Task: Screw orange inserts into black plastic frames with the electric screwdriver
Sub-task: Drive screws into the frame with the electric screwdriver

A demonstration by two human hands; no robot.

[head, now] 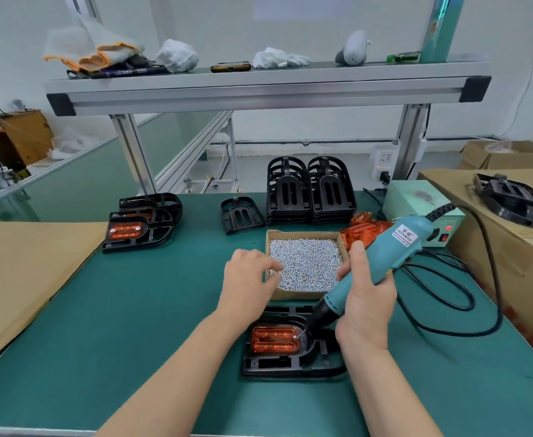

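- The orange insert [275, 339] sat in the recess of a black plastic frame [290, 367] that lay flat on the green bench mat [132, 310], just in front of the person, between the two forearms
- The insert looked like thin, translucent moulded plastic: light, stiff and probably easy to crack or strip if a screw went in crooked or too hard
- The frame looked light as well, rigid but ribbed and open, so it would likely skate on the mat under the driver; its plain outer rim seemed the safest place to pin it down
- The electric screwdriver [381, 263] was tilted, its bit resting at a screw point on the insert's right end
- The right hand [366, 298] was wrapped round the teal barrel low down, near the black nose, thumb lying up along the body and fingers curled behind it
- The tool appeared the heaviest item in play, and its cable [492, 279] would tug at it, so that low grip suited steering the tip
- The left hand [249, 279] hovered at the near left corner of the cardboard tray [303, 234] of small silver screws [306, 263], fingers bent downward and a little blurred; whether they pinched a screw could not be told
- Farther back stood stacks of bare frames [310, 193], a heap of loose inserts [363, 230] and the power box [416, 200]; finished frames [142, 222] lay to the left
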